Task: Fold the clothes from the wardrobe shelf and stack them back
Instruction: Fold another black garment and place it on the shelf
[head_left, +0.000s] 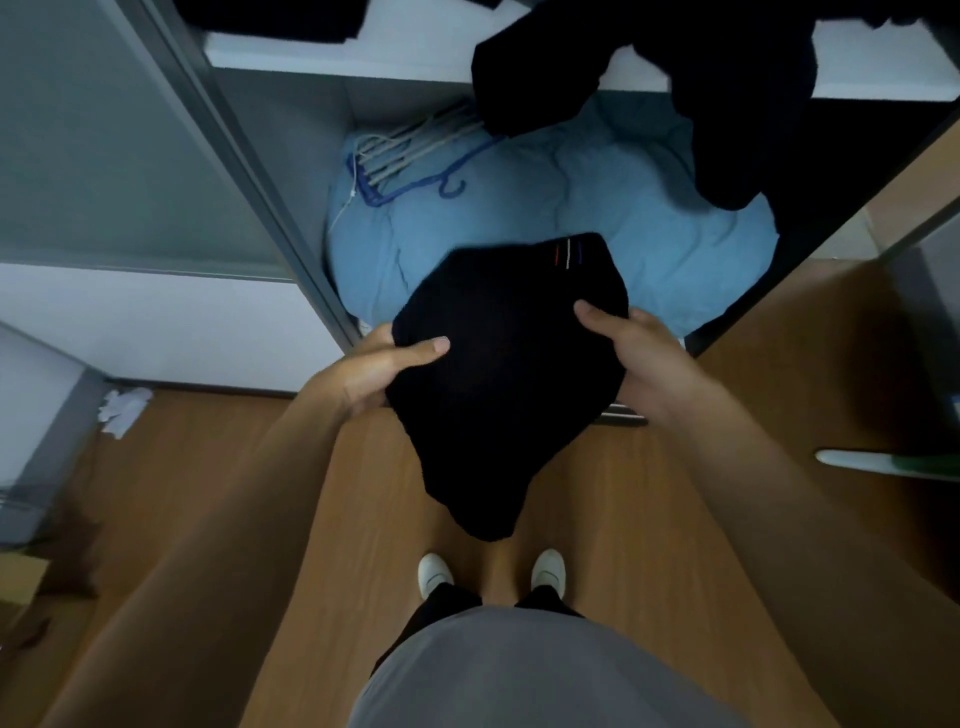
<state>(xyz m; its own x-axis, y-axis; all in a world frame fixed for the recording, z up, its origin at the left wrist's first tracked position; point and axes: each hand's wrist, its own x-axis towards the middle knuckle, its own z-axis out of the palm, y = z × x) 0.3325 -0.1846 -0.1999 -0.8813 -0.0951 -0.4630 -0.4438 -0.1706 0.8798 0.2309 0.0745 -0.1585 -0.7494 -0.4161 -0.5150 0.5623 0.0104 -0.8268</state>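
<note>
Head view — black garment (498, 374), small striped mark (569, 253)

Dim indoor light, cool and flat; no lamp in view. Brightest patch is the white shelf edge (363, 52) at top, nearly washed out. The dark garment (498, 374) reads as solid black with its folds lost; only three small stripes show. The second black garment (727, 104) hanging off the shelf is equally featureless. The blue bedding (597, 208) shows soft, low-contrast creases. The wooden floor (649, 493) darkens toward the right edge. Wide-angle stretch: forearms balloon at the lower corners and the wardrobe frame (249, 171) leans. The left hand (374, 374) and right hand (639, 358) are slightly soft.
</note>
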